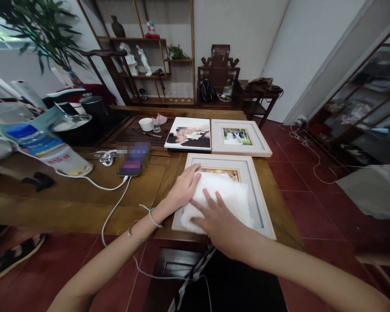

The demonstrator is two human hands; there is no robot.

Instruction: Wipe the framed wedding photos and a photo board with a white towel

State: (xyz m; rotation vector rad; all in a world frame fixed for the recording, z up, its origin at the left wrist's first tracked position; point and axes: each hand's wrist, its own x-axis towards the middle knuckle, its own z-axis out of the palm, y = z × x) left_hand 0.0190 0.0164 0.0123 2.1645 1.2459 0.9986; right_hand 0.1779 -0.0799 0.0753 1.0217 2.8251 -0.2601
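Note:
A pale wooden picture frame lies flat at the near edge of the table. Folded white cloth covers most of it, leaving part of a brown patterned picture showing near the top. My right hand rests on the cloth with its fingers spread. At the frame's left side, my left hand lies with fingers stretched out against the cloth's edge. Behind are a second frame holding a photo of people on grass, and a photo panel lying on a dark-edged stack.
A phone with a white cable lies on the wooden table. Left of it stand a plastic bottle and a glass-lidded pot. A white cup sits further back. A person's sandalled foot shows at lower left.

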